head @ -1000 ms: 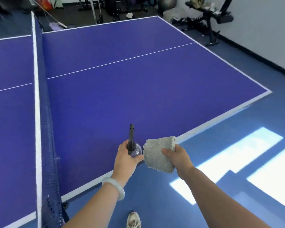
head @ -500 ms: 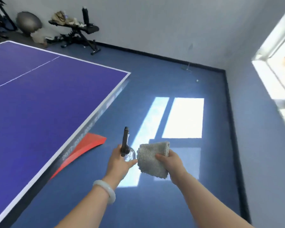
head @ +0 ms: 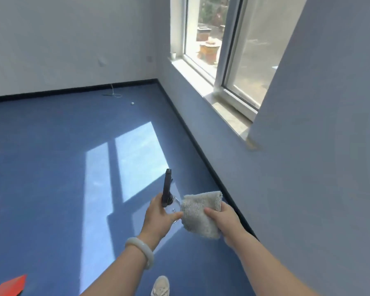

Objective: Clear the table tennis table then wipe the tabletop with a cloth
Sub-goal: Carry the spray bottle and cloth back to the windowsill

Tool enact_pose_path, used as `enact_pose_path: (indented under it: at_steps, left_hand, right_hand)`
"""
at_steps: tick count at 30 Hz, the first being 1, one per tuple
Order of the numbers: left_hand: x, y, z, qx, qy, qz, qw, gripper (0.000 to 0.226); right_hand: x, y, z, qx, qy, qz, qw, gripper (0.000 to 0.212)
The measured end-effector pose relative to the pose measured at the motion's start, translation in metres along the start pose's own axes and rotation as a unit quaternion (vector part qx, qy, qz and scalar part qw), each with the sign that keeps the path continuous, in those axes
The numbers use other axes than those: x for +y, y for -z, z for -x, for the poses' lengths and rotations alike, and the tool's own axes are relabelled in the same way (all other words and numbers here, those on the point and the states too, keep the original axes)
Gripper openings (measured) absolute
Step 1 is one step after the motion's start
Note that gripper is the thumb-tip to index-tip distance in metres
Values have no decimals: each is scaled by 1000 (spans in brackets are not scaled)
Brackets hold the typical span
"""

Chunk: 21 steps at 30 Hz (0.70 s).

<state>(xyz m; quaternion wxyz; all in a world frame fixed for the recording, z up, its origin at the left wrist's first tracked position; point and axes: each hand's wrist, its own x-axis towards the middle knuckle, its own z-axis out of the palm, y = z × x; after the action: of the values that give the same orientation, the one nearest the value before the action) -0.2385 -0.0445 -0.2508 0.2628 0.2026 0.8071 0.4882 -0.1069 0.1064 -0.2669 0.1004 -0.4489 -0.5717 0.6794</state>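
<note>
My left hand (head: 158, 218) grips a clear spray bottle (head: 173, 207) with a black nozzle head pointing up and away. Right beside it, my right hand (head: 222, 221) holds a folded grey cloth (head: 199, 214) by its right side; the cloth touches the bottle. Both are held in front of me above the blue floor. The table tennis table is out of view.
A white wall with a black skirting runs along the right, with a window sill (head: 203, 77) and window above it. A small white ball (head: 132, 103) and a cord lie on the floor by the far wall. A red shape (head: 8, 287) shows at bottom left.
The view has swung right, away from the table, which has left the frame; the window wall now fills the right. Both hands keep the same hold on bottle and cloth.
</note>
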Motion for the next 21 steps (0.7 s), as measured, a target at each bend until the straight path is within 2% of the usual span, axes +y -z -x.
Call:
enact_pose_path:
  at_steps: [6, 10, 18, 21]
  left_hand:
    - [35, -35, -105, -107, -36, -48, 992, 43]
    - [64, -47, -169, -161, -71, -86, 981, 28]
    - [105, -85, -281, -194, -44, -78, 977, 31]
    - [119, -105, -324, -204, -59, -101, 972, 35]
  right_hand:
    - [-29, 24, -71, 99, -14, -86, 991, 19]
    - [-51, 34, -110, 148, -10, -131, 980, 20]
    - [-80, 65, -191, 202, -19, -178, 963, 19]
    - [-97, 84, -235, 207, -18, -190, 960, 20]
